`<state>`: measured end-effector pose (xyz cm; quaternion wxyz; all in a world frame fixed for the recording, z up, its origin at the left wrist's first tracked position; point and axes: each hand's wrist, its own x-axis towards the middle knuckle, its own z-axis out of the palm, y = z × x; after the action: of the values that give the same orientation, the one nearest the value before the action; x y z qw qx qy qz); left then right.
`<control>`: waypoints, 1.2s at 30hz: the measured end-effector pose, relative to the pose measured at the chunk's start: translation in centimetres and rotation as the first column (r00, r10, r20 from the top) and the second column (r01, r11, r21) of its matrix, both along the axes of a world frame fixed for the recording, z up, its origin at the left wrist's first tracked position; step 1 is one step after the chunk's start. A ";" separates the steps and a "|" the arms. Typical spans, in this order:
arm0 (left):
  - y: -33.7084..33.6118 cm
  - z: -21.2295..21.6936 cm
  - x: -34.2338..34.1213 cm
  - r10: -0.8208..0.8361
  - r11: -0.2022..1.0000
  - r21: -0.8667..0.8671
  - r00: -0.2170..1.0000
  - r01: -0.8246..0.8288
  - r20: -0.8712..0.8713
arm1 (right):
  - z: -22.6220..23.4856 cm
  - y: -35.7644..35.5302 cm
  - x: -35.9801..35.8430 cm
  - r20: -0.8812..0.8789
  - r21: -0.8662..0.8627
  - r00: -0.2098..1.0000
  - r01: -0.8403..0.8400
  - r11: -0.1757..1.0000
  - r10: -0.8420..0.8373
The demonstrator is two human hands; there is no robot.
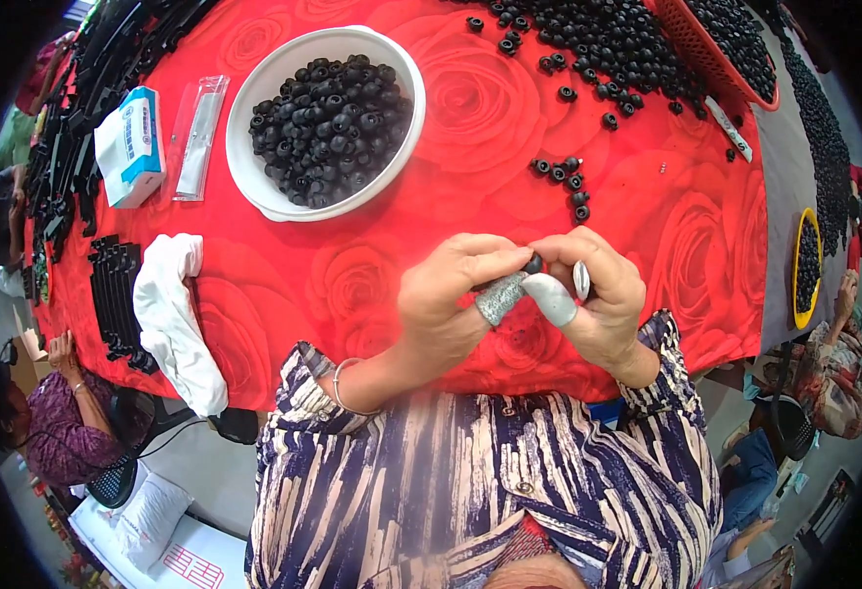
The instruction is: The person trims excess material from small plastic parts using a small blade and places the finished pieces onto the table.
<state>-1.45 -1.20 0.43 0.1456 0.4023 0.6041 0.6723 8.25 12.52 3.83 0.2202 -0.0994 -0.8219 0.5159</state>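
In front of my chest, both hands hold one small round black part (534, 263) between them. My left hand (451, 294) pinches it from the left, with silvery tape wrapped round the thumb. From the other side my right hand (598, 290) closes on it, its thumb also covered in silver-grey. A thin silver-white oval piece (581, 280) shows among the right fingers; whether it is a tool or a finger wrap, I cannot tell. Just beyond the hands lie several like black parts (575, 183) in a short curved row.
A white bowl (244, 182) full of black parts stands beyond my left hand. Far right are a loose pile (598, 44) and a red basket (711, 64). On the left lie a white cloth (171, 314), black strips (115, 299) and a tissue box (132, 147). Other people sit at both sides.
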 end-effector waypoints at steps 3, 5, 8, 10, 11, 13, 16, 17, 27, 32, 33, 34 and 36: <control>0.0 0.4 0.2 -0.019 0.999 -0.027 1.000 0.020 0.017 | -0.2 0.0 0.0 0.049 0.003 0.998 0.024 1.000 -0.024; -0.1 1.0 0.5 -0.103 0.994 0.008 0.954 0.105 0.282 | -0.7 0.0 0.2 0.043 -0.111 0.997 0.067 0.992 -0.062; 0.0 1.5 0.0 -0.168 0.980 0.060 0.640 0.188 0.750 | 0.2 0.7 -0.2 -0.023 0.026 0.999 -0.028 0.999 0.028; 0.0 1.4 -0.6 -0.146 0.975 0.067 0.385 0.212 0.911 | 0.6 0.8 -0.1 -0.032 0.089 0.998 -0.057 0.994 0.060; -0.2 1.1 -1.0 -0.254 0.931 0.178 0.213 0.319 0.944 | 0.7 0.8 0.0 -0.040 0.154 0.995 -0.089 0.984 0.096; -0.4 0.9 -1.9 -0.341 0.834 0.313 -0.021 0.454 0.940 | 0.4 1.0 -0.3 -0.078 0.182 0.989 -0.110 0.977 0.126; -0.2 0.8 -1.6 -0.274 0.857 0.168 0.155 0.486 0.949 | 0.1 1.1 -0.5 -0.122 0.226 0.976 -0.152 0.962 0.182; -0.3 0.8 -1.7 -0.271 0.857 0.166 0.153 0.487 0.950 | 0.0 1.1 -0.6 -0.130 0.239 0.969 -0.175 0.955 0.210; -0.4 0.1 -0.4 -0.356 0.888 0.371 -0.104 0.272 0.929 | -0.7 1.1 -0.4 -0.253 0.384 0.947 -0.089 0.919 0.197; -0.5 1.1 -0.1 -0.282 0.914 0.285 -0.054 0.287 0.958 | -0.6 1.2 -0.1 -0.275 0.426 0.937 -0.084 0.901 0.217; -0.6 1.1 0.0 -0.284 0.920 0.283 -0.034 0.271 0.958 | -0.7 1.2 -0.1 -0.276 0.424 0.936 -0.083 0.902 0.216; -0.6 1.0 0.1 -0.287 0.925 0.281 -0.013 0.255 0.958 | -0.7 1.2 -0.2 -0.293 0.421 0.930 -0.082 0.903 0.221; -0.6 1.0 0.3 -0.282 0.931 0.270 0.016 0.246 0.959 | -0.7 1.2 -0.2 -0.308 0.418 0.925 -0.078 0.905 0.222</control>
<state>-1.16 -1.84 1.42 0.6316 -0.0540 0.2485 0.7324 8.04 13.69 3.08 0.3368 0.1050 -0.8624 0.3630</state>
